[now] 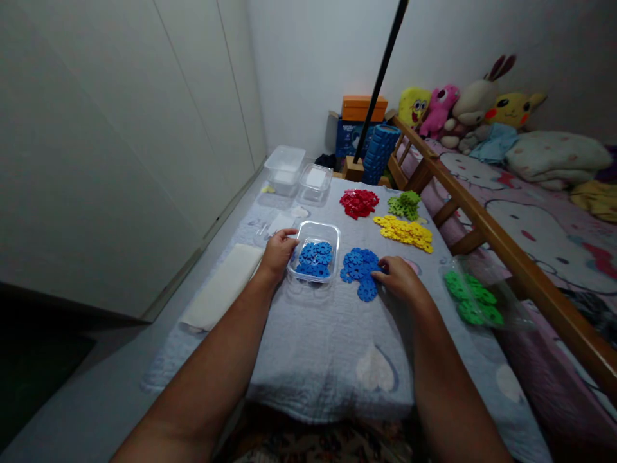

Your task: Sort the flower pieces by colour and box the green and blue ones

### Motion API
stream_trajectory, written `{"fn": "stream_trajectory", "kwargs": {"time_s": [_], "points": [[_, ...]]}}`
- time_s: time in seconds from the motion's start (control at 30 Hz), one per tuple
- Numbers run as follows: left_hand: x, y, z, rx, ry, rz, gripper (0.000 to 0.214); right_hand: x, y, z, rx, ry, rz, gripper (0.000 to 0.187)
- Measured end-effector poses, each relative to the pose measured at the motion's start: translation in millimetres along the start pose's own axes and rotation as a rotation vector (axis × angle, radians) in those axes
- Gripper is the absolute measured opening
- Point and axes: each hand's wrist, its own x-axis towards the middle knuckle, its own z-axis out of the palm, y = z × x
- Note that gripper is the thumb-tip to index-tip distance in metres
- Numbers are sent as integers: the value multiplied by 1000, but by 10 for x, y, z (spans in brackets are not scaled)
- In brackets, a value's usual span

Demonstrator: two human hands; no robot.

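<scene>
A clear plastic container (336, 252) stands near the middle of the table with blue snowflake discs (315, 257) inside. My left hand (278, 254) grips its left rim, thumb and fingers closed on the edge. To the right of the container lies a loose pile of blue snowflake discs (357, 262) on the cloth. My right hand (401, 276) is at the right side of that pile, its fingertips pinched on a blue disc; the fingers partly hide it. Behind are piles of red discs (359, 203), yellow discs (403, 231) and light green discs (405, 204).
A clear bag with green discs (472, 299) lies at the table's right edge, beside a wooden bed rail (475, 202). Clear containers (285, 168) stand at the back left. A folded cream cloth (224, 286) lies at left. A black pole (380, 80) rises behind the table.
</scene>
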Motion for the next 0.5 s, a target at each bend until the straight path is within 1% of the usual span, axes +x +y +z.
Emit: {"fn": "stream_trajectory", "kwargs": {"time_s": [0.17, 0.3, 0.5], "points": [[0, 5, 4, 7, -1, 5, 42, 43, 12, 43, 95, 73, -38, 15], [3, -2, 6, 10, -5, 1, 44, 34, 12, 70, 171, 125, -39, 19], [13, -6, -3, 33, -4, 13, 43, 26, -9, 41, 215, 132, -52, 14]]}}
